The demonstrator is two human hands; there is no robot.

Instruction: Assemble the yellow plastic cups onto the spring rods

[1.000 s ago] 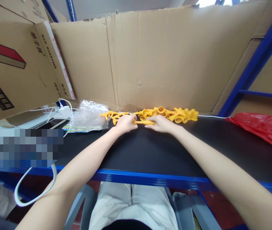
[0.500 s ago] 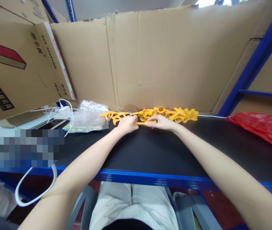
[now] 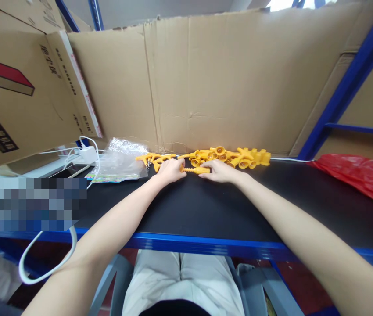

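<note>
Both my hands work over the black tabletop on one slim yellow plastic piece point(image 3: 191, 170), which has a twisted, ridged shaft and a thicker right end. My left hand point(image 3: 170, 171) is closed round its left end, hiding that part. Fingers of my right hand point(image 3: 220, 171) pinch the thicker end from the right. Just behind my right hand lies a pile of yellow plastic parts point(image 3: 221, 153), several with round cup-shaped ends. Branched yellow pieces point(image 3: 152, 157) lie behind my left hand, beside a small dark spiral-like item point(image 3: 148, 165).
A clear plastic bag point(image 3: 122, 160) lies left of the parts. White cables and a white plug point(image 3: 88, 153) sit further left, near a pixelated area. A red plastic bag point(image 3: 354, 175) lies at right. Cardboard point(image 3: 239, 83) walls the back; a blue rail point(image 3: 206, 244) edges the table front.
The fingers of my right hand have shifted on the yellow piece, so more of its thicker end shows. My left hand keeps its grip. The view has shifted slightly.
</note>
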